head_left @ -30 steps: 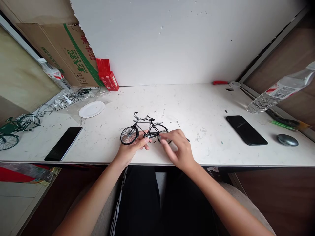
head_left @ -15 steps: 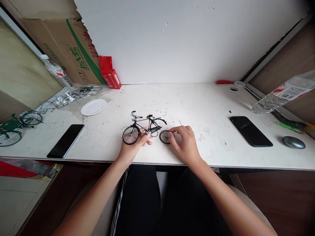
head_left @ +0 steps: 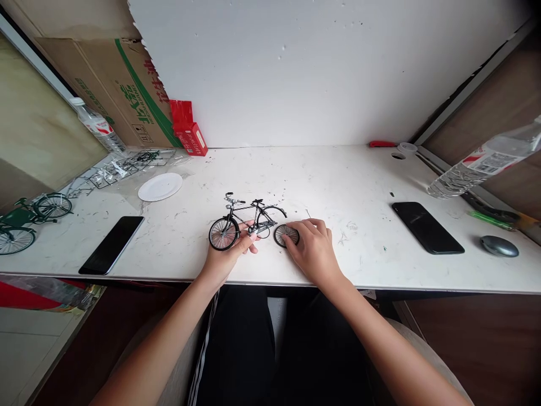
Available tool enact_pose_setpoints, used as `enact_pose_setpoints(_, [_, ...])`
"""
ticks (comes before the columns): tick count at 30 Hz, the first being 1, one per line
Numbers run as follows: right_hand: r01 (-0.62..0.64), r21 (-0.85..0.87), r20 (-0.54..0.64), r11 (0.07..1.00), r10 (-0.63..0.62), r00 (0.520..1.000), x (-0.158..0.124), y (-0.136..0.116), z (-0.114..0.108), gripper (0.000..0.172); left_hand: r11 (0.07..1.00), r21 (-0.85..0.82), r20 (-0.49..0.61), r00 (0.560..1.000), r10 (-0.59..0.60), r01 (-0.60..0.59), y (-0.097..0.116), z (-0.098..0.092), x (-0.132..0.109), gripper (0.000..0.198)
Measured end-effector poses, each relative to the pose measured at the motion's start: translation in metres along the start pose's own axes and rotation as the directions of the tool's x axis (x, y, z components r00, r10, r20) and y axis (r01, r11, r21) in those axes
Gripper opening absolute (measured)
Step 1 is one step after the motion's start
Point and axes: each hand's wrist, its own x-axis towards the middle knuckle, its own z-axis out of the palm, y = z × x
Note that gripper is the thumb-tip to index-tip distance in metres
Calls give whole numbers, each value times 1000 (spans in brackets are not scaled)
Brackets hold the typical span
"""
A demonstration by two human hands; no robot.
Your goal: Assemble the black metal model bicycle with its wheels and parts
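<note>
My left hand (head_left: 226, 255) holds a black model bicycle (head_left: 242, 207) by its lower frame, near the pedals. Its front wheel (head_left: 224, 233) is mounted, while the rear fork and mudguard have no wheel in them. Just behind the bicycle, a loose spoked wheel (head_left: 279, 237) rests low at the tabletop. My right hand (head_left: 315, 248) has its thumb and fingers closed at the right edge of that wheel, partly covering it. The palm side of this hand is hidden.
On the left are a green model bicycle (head_left: 19, 217), a phone (head_left: 112, 245), a white lid-like disc (head_left: 160, 186) and parts frames (head_left: 122, 168). A red box (head_left: 195, 138) stands behind. Rightward lie another phone (head_left: 428, 228), a mouse (head_left: 499, 246) and a plastic bottle (head_left: 482, 160).
My right hand has shifted slightly left, and its thumb and fingers have come down over the loose wheel's edge. The left hand and bicycle stay nearly still. The view has tilted a little.
</note>
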Motion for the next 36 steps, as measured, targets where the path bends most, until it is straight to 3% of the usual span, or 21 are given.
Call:
enact_pose_setpoints(5, [11,150,-39,989,-5,999,2,6,0,32,1000,13,16,1000,13,-14,-1,-1,-1,43])
enact_pose_setpoints(12, [67,422,-119,904,-18,993,5,6,-7,36,1000,-9,-15,1000,2,-2,-3,-1,0,45])
enact_pose_setpoints(17, [183,399,-196,899,-112,974,5,0,-12,15,999,-53,-21,1000,10,-11,-1,0,1,45])
enact_pose_setpoints(22, [362,343,-328,867,-251,911,-1,-6,-14,33,1000,13,-3,1000,-4,4,2,1,-1,46])
enact_pose_setpoints(27, [500,331,-301,800,-413,860,-6,-3,-10,44,1000,15,21,1000,-15,15,7,4,-3,46])
enact_pose_setpoints(36, [518,286,-323,806,-428,844,-1,-4,-10,43,999,25,141,990,-32,29,5,2,-3,46])
